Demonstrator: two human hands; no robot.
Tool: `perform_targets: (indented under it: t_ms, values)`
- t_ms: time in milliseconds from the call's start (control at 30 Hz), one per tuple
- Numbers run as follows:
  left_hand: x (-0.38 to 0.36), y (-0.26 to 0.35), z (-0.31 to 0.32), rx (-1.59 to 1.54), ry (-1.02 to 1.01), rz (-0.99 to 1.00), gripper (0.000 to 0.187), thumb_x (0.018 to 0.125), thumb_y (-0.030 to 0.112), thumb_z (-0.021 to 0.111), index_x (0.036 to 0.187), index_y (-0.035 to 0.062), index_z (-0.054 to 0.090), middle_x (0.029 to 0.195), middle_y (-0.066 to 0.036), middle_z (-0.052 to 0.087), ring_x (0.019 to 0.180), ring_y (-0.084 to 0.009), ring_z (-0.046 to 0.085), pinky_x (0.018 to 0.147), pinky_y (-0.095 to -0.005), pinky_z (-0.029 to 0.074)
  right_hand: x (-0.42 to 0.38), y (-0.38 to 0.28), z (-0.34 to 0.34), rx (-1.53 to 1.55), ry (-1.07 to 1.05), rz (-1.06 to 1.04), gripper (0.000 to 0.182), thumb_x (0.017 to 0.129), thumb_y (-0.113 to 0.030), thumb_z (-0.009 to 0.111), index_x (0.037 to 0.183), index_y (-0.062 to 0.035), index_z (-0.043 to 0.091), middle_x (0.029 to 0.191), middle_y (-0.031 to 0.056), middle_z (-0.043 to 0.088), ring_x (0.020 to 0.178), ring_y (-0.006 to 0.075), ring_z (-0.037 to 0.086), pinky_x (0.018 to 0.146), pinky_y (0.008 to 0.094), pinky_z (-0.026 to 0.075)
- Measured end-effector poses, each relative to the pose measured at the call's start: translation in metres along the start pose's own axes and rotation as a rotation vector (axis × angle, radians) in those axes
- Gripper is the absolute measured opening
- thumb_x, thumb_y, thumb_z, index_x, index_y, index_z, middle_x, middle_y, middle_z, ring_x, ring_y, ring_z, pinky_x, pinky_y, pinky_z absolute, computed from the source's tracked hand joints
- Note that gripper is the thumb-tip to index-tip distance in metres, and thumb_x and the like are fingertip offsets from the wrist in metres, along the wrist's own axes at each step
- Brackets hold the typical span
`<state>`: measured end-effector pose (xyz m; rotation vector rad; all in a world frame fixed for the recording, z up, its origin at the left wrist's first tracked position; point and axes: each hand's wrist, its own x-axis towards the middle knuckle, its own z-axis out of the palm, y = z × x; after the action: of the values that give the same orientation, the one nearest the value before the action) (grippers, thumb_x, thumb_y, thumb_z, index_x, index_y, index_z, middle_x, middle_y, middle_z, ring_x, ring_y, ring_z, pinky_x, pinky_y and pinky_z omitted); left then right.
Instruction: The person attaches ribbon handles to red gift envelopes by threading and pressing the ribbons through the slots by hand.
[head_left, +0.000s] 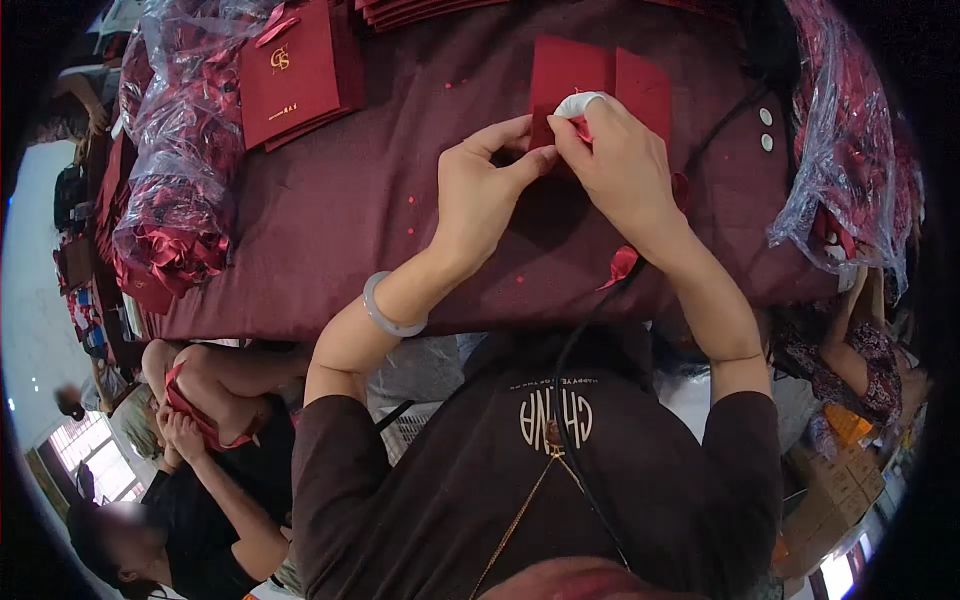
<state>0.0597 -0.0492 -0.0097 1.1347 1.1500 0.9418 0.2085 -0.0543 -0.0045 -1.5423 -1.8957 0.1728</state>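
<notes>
A small red paper bag (pixel 565 68) with gold print lies in front of me on the cloth. My left hand (pixel 480 190) is closed at the bag's near left edge, thumb and forefinger pinching it. Over the bag's middle, my right hand (pixel 625 165) is closed with a bit of red ribbon (pixel 583 130) showing between its thumb and fingers. Something white (pixel 578 103) wraps round that hand's forefinger. Both thumbs come close together at the bag's lower edge. A loose red ribbon piece (pixel 622 264) lies below my right wrist.
Red bags with a gold logo (pixel 292 75) stand stacked at the back left. Plastic-wrapped bundles of red ribbon (pixel 180 170) flank the table, another plastic bundle (pixel 845 140) at right. Two white discs (pixel 766 130) lie beside a black cord. A person (pixel 200 470) sits at left holding red ribbon.
</notes>
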Motion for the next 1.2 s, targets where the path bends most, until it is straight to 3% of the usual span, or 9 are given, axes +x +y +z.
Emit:
perform_targets:
  t_ms: [167, 500, 600, 833, 933, 1067, 1100, 1167, 1200]
  values:
    - [0.002, -0.005, 0.0, 0.05, 0.033, 0.031, 0.037, 0.078, 0.002, 0.07, 0.112, -0.0069, 0.061, 0.091, -0.005, 0.063, 0.083, -0.0084, 0.057, 0.077, -0.0217, 0.047, 0.001, 0.004, 0.0, -0.097, -0.004, -0.175, 0.017, 0.085, -0.02, 0.061, 0.082, -0.0045, 0.057, 0.081, 0.01, 0.06, 0.069, 0.0266, 0.063, 0.055, 0.0354, 0.052]
    - [0.0, 0.001, 0.002, 0.044, 0.004, 0.058, 0.036, 0.08, 0.0, 0.068, 0.115, -0.0065, 0.059, 0.096, -0.004, 0.062, 0.086, -0.0096, 0.058, 0.08, -0.0221, 0.047, 0.0, 0.004, -0.006, -0.112, -0.005, -0.113, 0.018, 0.084, -0.022, 0.062, 0.086, -0.0052, 0.058, 0.084, 0.0073, 0.061, 0.074, 0.0234, 0.065, 0.057, 0.0339, 0.052]
    - [0.0, 0.005, 0.002, -0.013, -0.027, 0.048, 0.037, 0.081, 0.0, 0.067, 0.116, -0.0069, 0.058, 0.095, -0.004, 0.062, 0.087, -0.0095, 0.059, 0.081, -0.0218, 0.048, 0.005, 0.002, -0.015, 0.205, 0.002, 0.06, 0.015, 0.083, -0.021, 0.063, 0.092, -0.0084, 0.063, 0.089, 0.0036, 0.063, 0.077, 0.0214, 0.065, 0.063, 0.0338, 0.051]
    - [0.001, -0.001, 0.001, 0.026, -0.007, 0.049, 0.036, 0.082, 0.0, 0.066, 0.116, -0.0066, 0.058, 0.097, -0.006, 0.063, 0.086, -0.0099, 0.06, 0.081, -0.0217, 0.048, 0.002, 0.008, -0.014, 0.224, -0.07, 0.077, 0.013, 0.083, -0.021, 0.061, 0.09, -0.0098, 0.064, 0.089, 0.0031, 0.063, 0.077, 0.022, 0.065, 0.063, 0.0346, 0.051]
    - [0.0, -0.006, 0.001, -0.049, -0.009, 0.074, 0.037, 0.078, 0.007, 0.073, 0.11, -0.007, 0.061, 0.088, -0.003, 0.063, 0.079, -0.0067, 0.056, 0.07, -0.0198, 0.046, 0.002, 0.007, -0.013, 0.131, -0.146, 0.054, 0.013, 0.084, -0.021, 0.06, 0.088, -0.0091, 0.064, 0.088, 0.0044, 0.062, 0.077, 0.0236, 0.064, 0.065, 0.0349, 0.05]
    - [0.003, 0.0, 0.001, -0.094, -0.024, 0.034, 0.03, 0.083, 0.004, 0.06, 0.11, -0.0067, 0.061, 0.093, -0.006, 0.065, 0.084, -0.0092, 0.057, 0.077, -0.0221, 0.046, 0.008, 0.026, -0.023, 0.265, -0.149, -0.094, 0.019, 0.087, -0.023, 0.059, 0.098, -0.0089, 0.066, 0.086, 0.0083, 0.062, 0.078, 0.0235, 0.063, 0.065, 0.0334, 0.049]
    - [0.004, 0.004, 0.0, -0.192, -0.029, 0.01, 0.029, 0.084, 0.003, 0.054, 0.111, -0.0065, 0.061, 0.095, -0.007, 0.065, 0.087, -0.0101, 0.057, 0.08, -0.0232, 0.045, 0.01, 0.029, -0.03, 0.402, -0.157, -0.046, 0.025, 0.09, -0.024, 0.057, 0.106, -0.0068, 0.065, 0.084, 0.0088, 0.064, 0.075, 0.0197, 0.063, 0.066, 0.029, 0.049]
    - [0.003, 0.013, -0.004, -0.14, -0.076, -0.004, 0.032, 0.085, 0.002, 0.045, 0.11, -0.0063, 0.062, 0.099, -0.009, 0.065, 0.093, -0.0122, 0.058, 0.084, -0.0248, 0.044, 0.017, 0.022, -0.043, 0.769, -0.14, 0.433, 0.026, 0.092, -0.021, 0.056, 0.108, -0.0032, 0.063, 0.084, 0.008, 0.065, 0.073, 0.0161, 0.062, 0.068, 0.0257, 0.048]
    - [0.005, 0.012, -0.005, -0.118, -0.135, 0.005, 0.03, 0.085, 0.002, 0.047, 0.111, -0.0059, 0.062, 0.1, -0.009, 0.065, 0.093, -0.0125, 0.058, 0.084, -0.0248, 0.045, 0.021, 0.035, -0.04, 0.781, -0.074, 0.364, 0.025, 0.093, -0.02, 0.054, 0.108, -0.0018, 0.063, 0.085, 0.0072, 0.065, 0.074, 0.014, 0.063, 0.069, 0.0249, 0.049]
